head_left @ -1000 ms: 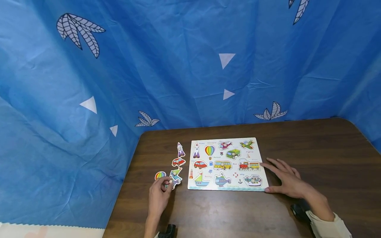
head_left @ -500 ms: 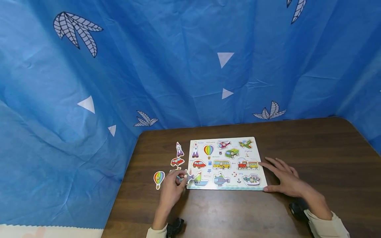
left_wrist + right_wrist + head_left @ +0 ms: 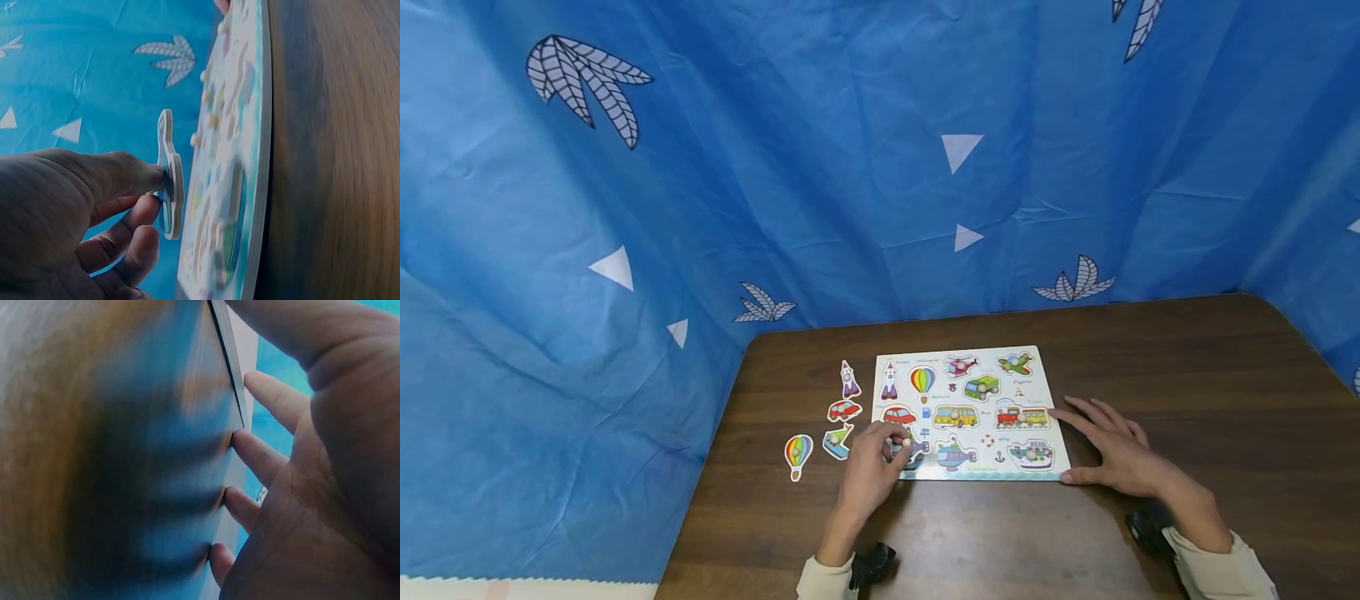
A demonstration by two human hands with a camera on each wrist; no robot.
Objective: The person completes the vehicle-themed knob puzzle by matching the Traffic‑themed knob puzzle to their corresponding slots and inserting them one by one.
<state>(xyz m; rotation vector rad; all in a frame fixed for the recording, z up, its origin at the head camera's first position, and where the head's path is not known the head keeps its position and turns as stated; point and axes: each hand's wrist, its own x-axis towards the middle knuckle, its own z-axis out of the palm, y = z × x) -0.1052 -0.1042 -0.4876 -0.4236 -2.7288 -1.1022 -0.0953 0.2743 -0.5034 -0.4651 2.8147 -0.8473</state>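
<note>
My left hand [image 3: 871,468] pinches a submarine puzzle piece [image 3: 919,448] by its knob, over the lower left of the puzzle board [image 3: 1042,392]. In the left wrist view the submarine piece [image 3: 177,190] stands on edge between thumb and fingers, a gap separating it from the board. The right hand [image 3: 1116,450] lies spread at the board's right side, thumb and index fingertip at its edge. Left of the board lie loose pieces: a rocket [image 3: 850,382], a red car [image 3: 844,410], a sailboat [image 3: 835,443] and a hot-air balloon [image 3: 798,454].
The board bears several knobbed vehicles, among them a yellow bus [image 3: 956,417], a train [image 3: 1021,417] and a green truck [image 3: 982,387]. All of it sits on a brown wooden table [image 3: 985,542]. A blue patterned curtain [image 3: 820,167] hangs behind and to the left.
The left hand has carried the submarine piece rightward from the loose pieces to over the board, uncovering the balloon and the sailboat. The right hand stays at the board's edge.
</note>
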